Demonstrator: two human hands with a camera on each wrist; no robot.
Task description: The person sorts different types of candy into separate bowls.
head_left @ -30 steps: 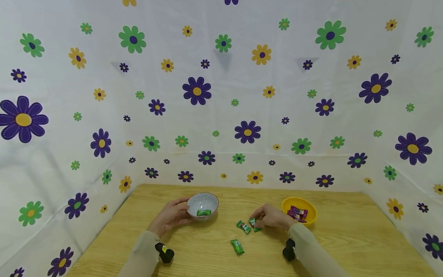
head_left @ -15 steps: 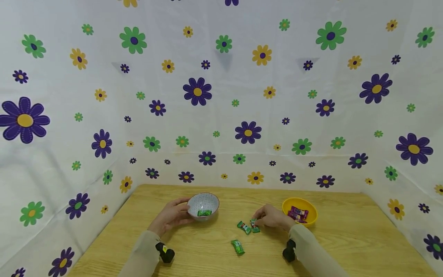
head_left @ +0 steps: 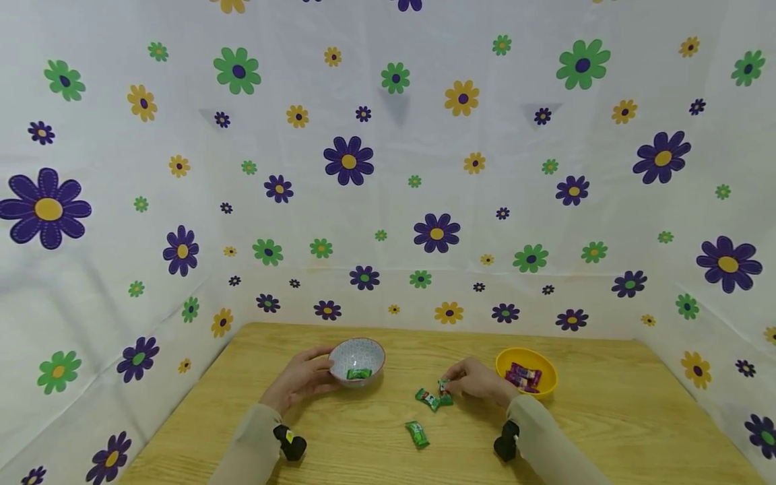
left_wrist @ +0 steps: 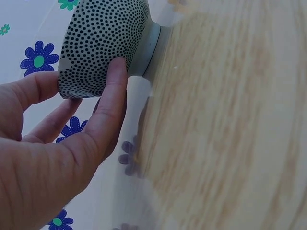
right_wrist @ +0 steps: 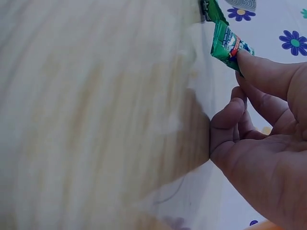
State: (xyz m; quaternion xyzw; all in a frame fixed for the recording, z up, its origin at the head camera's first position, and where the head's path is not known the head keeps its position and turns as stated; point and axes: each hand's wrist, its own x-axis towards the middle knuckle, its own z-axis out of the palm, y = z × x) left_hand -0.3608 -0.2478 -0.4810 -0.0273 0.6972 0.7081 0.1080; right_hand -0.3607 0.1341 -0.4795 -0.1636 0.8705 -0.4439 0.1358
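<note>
In the head view my left hand (head_left: 303,380) holds the side of a small bowl (head_left: 356,351). Its outside is white with black dots (left_wrist: 105,43) in the left wrist view, where thumb and fingers lie against wall and rim. One green-wrapped candy (head_left: 359,374) lies inside. My right hand (head_left: 479,380) pinches another green-wrapped candy (right_wrist: 224,44) at one end between thumb and forefinger, the other fingers curled below. Just left of it a second loose green candy (head_left: 428,399) lies on the table, and a third green candy (head_left: 417,434) is closer to me.
A yellow bowl (head_left: 548,370) with several purple-wrapped candies (head_left: 524,376) stands right of my right hand. The wooden table (head_left: 339,451) ends at a white flower-printed cloth (head_left: 388,202) hung behind and at both sides.
My right fingers have closed on the candy, which has turned more upright in the pinch. The left hand and its bowl stay in place. The view has shifted very slightly.
</note>
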